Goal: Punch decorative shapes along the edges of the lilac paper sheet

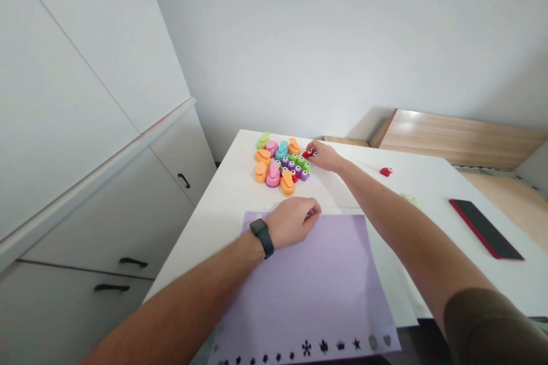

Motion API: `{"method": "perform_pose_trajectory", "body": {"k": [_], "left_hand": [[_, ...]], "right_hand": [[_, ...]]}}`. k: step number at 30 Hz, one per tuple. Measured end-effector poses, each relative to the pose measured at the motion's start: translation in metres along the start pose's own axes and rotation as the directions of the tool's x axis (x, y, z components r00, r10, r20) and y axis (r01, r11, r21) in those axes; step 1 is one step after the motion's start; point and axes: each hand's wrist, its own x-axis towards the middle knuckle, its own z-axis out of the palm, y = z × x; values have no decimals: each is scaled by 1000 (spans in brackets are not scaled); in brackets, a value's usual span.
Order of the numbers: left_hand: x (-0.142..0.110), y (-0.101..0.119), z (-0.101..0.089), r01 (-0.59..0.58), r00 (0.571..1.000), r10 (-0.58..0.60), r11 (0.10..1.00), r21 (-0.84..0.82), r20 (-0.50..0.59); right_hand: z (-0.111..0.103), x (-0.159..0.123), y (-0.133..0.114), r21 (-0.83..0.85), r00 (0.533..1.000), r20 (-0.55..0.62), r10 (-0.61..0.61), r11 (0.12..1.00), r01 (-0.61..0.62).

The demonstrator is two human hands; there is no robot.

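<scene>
The head-worn camera looks forward and down from above and behind the fingers of the left hand (292,222) and right hand (324,155), so both forearms enter from the bottom corners and the fingertips sit near the middle of the frame. The view is close enough to take in the white table (222,222) beyond and around the fingers, with white cabinets (98,182) to their left and a pale wall (334,51) well past them. A lilac paper sheet (308,296) lies nearer the lens, below the left fingers, while colourful craft punches (274,174) sit just beside the right fingers.
</scene>
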Motion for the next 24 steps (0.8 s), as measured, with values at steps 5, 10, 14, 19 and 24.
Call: {"method": "perform_pose_trajectory", "body": {"k": [5,10,14,19,24], "left_hand": [[0,-1,2,-7,1000,7,1000,-4,-7],[0,-2,3,-10,1000,10,1000,-3,-18],[1,-2,3,-9,1000,9,1000,-2,-23],[1,-3,3,-13,1000,13,1000,-9,-17],[2,-3,3,-12,1000,12,1000,-9,-12]], "right_hand": [[1,-13,-1,5,1000,-15,1,1000,-1],[3,-14,-5,6,998,-61,-9,1000,9],[-2,-20,-8,39,988,-152,-3,999,9],[-20,-46,-15,173,964,-267,17,984,30],[-37,-96,-23,526,981,-192,37,847,71]]}}
